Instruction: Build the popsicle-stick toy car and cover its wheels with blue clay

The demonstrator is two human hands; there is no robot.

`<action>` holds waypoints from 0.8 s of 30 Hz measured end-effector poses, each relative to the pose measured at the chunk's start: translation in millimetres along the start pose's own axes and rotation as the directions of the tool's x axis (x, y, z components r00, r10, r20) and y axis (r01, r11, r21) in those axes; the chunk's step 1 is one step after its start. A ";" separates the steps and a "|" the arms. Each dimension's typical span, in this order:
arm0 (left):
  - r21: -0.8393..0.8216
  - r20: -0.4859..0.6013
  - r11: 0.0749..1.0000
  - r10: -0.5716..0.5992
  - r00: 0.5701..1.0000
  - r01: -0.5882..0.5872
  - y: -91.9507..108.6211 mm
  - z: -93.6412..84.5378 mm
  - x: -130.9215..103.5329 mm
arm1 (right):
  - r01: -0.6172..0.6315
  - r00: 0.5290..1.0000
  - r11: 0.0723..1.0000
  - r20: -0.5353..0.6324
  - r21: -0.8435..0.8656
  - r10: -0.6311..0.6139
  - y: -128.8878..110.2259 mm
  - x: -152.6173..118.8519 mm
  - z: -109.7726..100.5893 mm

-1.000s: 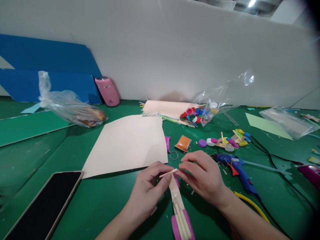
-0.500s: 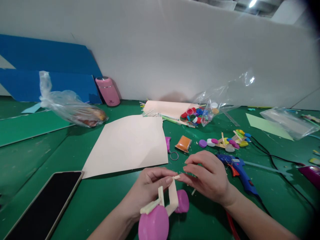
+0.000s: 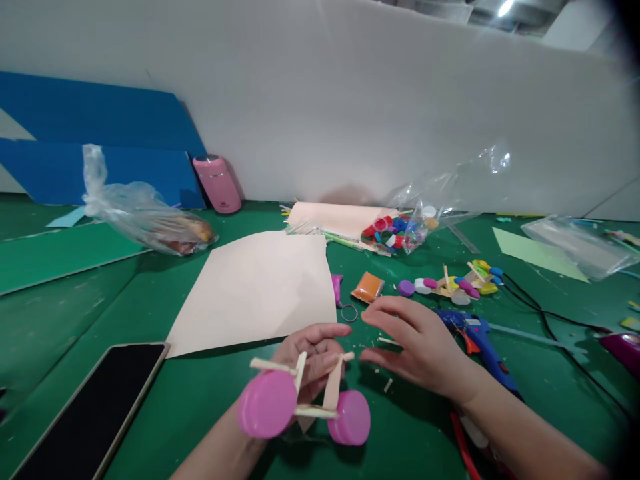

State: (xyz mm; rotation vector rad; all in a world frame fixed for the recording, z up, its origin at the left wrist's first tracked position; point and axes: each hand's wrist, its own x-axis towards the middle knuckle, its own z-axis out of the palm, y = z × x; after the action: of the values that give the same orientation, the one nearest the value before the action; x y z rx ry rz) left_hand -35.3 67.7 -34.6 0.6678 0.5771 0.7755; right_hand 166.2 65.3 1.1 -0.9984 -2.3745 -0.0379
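Observation:
My left hand [image 3: 313,360] grips a small model built of wooden sticks [image 3: 333,383], its thumb and fingers closed on the frame. Two pink bottle caps are fixed to this model like wheels: a larger-looking cap [image 3: 269,405] on the left and another cap [image 3: 351,418] on the right. A short stick end pokes out at the top, beside my thumb. My right hand [image 3: 415,353] is just to the right, thumb and fingers spread, touching nothing. Below it small stick pieces [image 3: 389,385] lie on the green table.
A blue glue gun [image 3: 480,340] lies right of my right hand. Behind are an orange packet [image 3: 369,287], a cream paper sheet [image 3: 260,287] and a bag of coloured caps [image 3: 395,230]. A phone [image 3: 90,413] rests at the left, a pink flask [image 3: 219,185] by the wall.
The model has tilted and shifted left in my left hand, showing both caps and the crosspiece between them. My right hand has come off the stick end and its fingers have opened.

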 end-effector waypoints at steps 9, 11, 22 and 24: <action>0.200 -0.223 0.980 0.064 0.973 -0.019 9.4 10.9 -5.7 | -0.575 0.816 0.650 0.297 0.496 0.496 -5.9 -4.6 -10.4; 0.361 -0.249 0.929 0.176 0.952 -0.078 11.0 13.4 -7.6 | -0.610 0.774 0.538 0.289 0.582 0.564 -9.1 -4.6 -11.5; 0.904 0.209 0.194 0.578 0.789 -0.381 10.1 19.0 -10.5 | -0.622 0.696 0.315 0.321 0.717 0.642 -25.7 -7.2 6.1; 0.906 0.252 0.136 0.590 0.767 -0.402 9.3 18.2 -9.7 | -0.646 0.680 0.293 0.357 0.705 0.640 -27.6 -6.8 8.4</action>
State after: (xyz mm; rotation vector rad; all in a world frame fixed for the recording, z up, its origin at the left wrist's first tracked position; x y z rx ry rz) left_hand -32.6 59.2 -13.8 2.0390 0.9988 1.1178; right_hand 147.6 42.8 -4.4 -1.3481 -1.4482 1.2472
